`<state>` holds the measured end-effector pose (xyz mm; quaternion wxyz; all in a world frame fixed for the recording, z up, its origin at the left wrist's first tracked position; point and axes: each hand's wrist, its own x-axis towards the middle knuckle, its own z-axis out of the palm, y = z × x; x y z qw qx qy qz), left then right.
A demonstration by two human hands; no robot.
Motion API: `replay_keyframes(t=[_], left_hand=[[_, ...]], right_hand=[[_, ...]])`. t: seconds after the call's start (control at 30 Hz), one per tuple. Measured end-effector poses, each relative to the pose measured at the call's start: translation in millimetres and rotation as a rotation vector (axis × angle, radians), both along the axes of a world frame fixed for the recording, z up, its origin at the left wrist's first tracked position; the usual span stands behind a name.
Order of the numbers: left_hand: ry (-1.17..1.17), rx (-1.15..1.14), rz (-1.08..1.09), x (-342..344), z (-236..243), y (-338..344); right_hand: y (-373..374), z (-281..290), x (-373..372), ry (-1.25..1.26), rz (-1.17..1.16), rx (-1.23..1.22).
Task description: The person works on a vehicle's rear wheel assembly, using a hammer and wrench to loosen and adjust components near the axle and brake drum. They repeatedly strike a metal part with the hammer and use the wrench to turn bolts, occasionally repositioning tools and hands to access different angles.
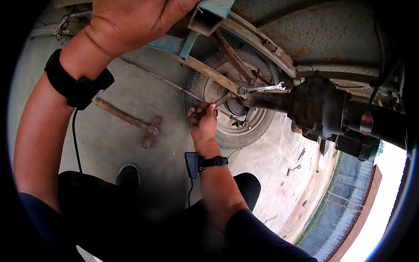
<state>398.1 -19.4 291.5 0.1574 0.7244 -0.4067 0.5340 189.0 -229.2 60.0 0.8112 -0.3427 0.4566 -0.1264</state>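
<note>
My right hand is in front of the wheel, its fingers curled round a dark metal piece that they mostly hide. A thin rod runs past these fingers toward the hub. Just beyond, a shiny combination wrench rests at the axle, its ring end by the leaf-spring bracket. My left hand is raised at the top edge, beside the blue square tube of the vehicle frame. Its thumb partly shows; the other fingers lie outside the picture.
A wooden-handled hammer lies on the concrete floor to the left. The dark axle housing and a rusty tread-plate underside fill the upper right. Small metal tools lie on the ground at right. Cords hang from both wrist straps.
</note>
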Motion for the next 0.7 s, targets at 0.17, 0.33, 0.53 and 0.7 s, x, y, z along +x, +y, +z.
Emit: replay_keyframes(t=[0.17,0.33,0.53,0.7], left_hand=[[0.054,0.045,0.052,-8,5,1],[0.006,0.003,-0.006,-5,2,-2],[-0.035,-0.034,-0.026,-3,-2,-3],[-0.046,-0.023,-0.014,-3,0,-3]], right_hand=[[16,-6,9,0.011,0.010,0.128],[21,6,2,0.086,0.215,-0.020],[-68,18,-58,0.352,0.585,-0.389],[-133,50,-77,0.438,0.770,-0.489]])
